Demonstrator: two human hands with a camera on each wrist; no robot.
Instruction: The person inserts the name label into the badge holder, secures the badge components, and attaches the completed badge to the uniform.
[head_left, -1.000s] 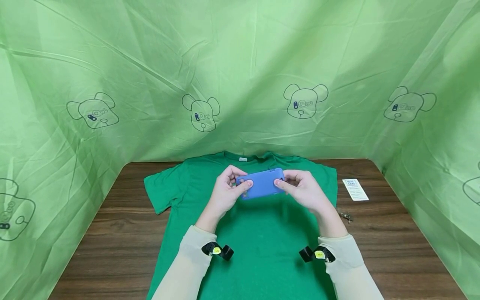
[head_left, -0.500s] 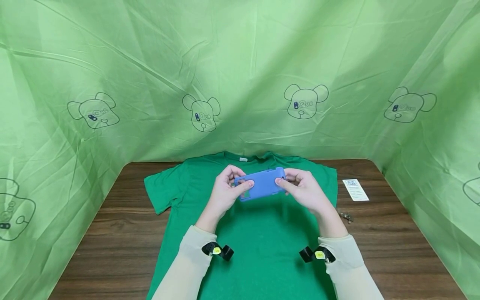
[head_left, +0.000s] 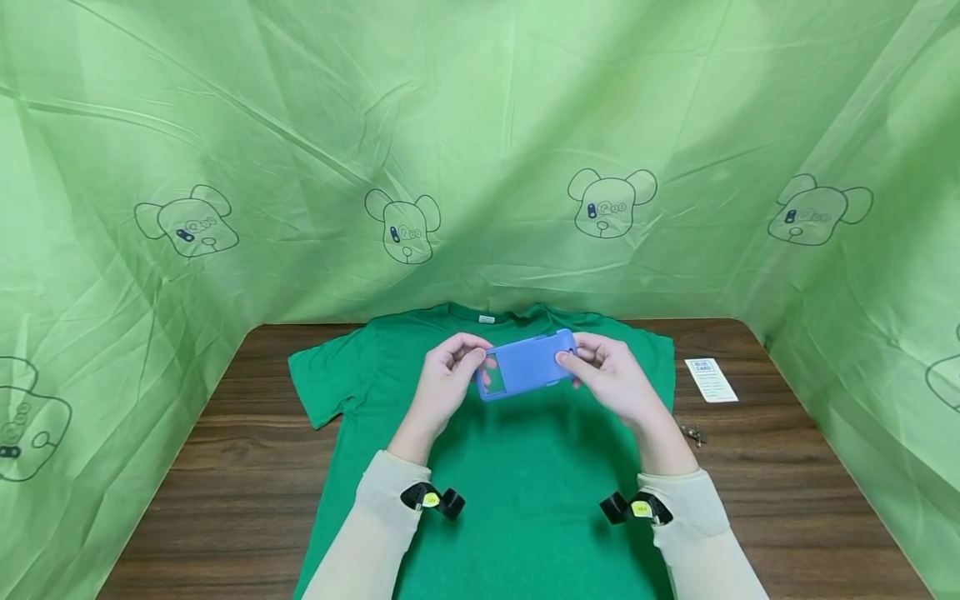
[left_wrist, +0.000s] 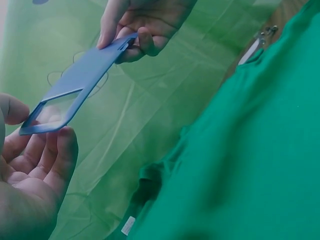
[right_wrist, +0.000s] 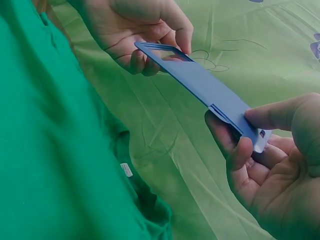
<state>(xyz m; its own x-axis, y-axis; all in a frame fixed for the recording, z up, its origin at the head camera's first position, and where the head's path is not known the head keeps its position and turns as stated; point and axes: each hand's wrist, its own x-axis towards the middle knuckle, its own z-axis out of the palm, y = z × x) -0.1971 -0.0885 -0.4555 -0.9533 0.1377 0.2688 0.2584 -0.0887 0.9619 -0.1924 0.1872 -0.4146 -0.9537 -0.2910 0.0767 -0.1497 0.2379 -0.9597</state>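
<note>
Case (head_left: 528, 367) has tilted and shifted slightly right since a second ago; its window now shows by the left hand (head_left: 444, 385). Left fingers pinch the window end, right hand (head_left: 611, 377) pinches the other end. Held above the shirt (head_left: 525, 492), not touching.

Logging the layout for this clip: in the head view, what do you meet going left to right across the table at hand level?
T-shirt sleeve → left hand → blue card holder → right hand → white card.
</note>
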